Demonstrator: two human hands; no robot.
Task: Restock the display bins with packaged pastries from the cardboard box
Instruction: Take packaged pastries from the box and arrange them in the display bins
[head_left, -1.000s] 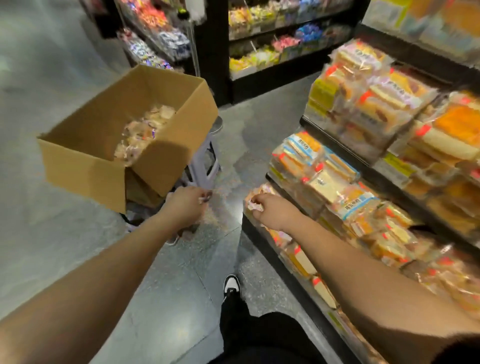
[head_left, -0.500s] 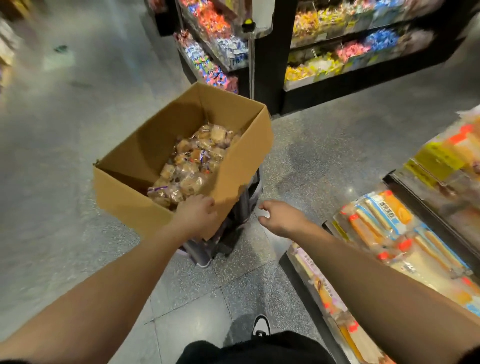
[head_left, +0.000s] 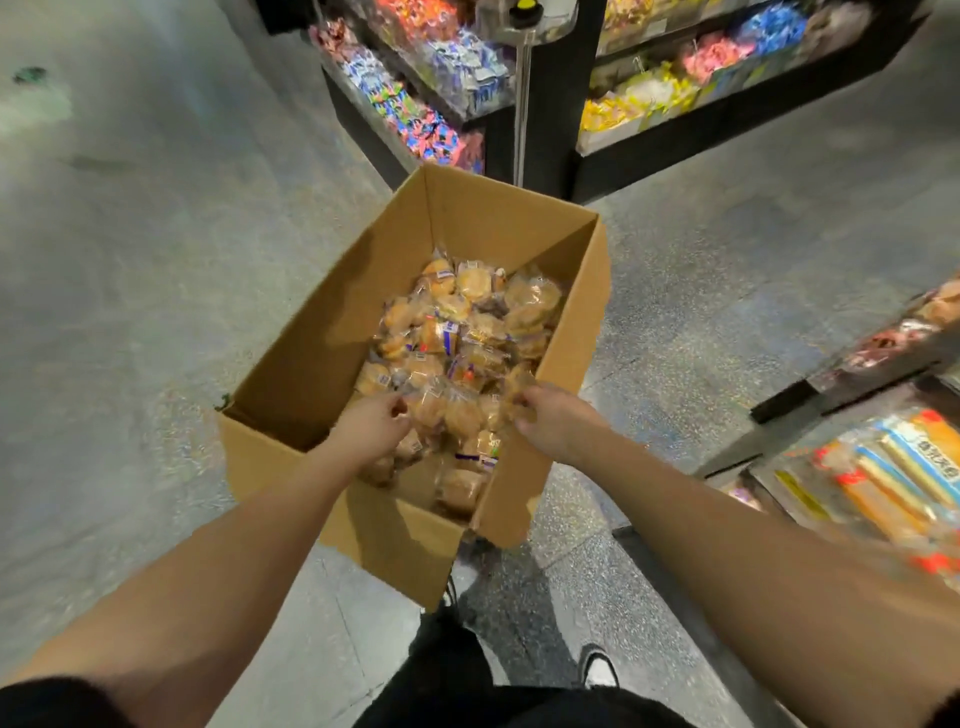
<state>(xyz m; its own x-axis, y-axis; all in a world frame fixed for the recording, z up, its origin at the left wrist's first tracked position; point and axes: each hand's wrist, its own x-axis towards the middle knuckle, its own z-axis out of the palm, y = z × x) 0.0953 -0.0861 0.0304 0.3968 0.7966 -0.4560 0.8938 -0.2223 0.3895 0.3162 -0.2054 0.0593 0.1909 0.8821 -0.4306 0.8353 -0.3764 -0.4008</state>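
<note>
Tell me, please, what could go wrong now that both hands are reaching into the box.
The brown cardboard box overhangs whatever supports it, so pressing on it may tip it. The left hand and right hand each touch clear-wrapped round pastries; a loose grip could drop the slippery packets onto the grey speckled floor.

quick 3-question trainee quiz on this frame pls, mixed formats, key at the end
1. True or false: both hands are inside the cardboard box.
2. Multiple choice: What are the left hand and the right hand reaching into? A) loose candy B) clear-wrapped packaged pastries C) bottled drinks
3. Fill in: seen from the head camera, the display bin of long orange and blue packs lies to the ____ of the box.

Key: 1 true; 2 B; 3 right. The fingers of both hands curl at the pastry wrappers, though whether either hand has closed a firm grip cannot be told from this view.
</note>
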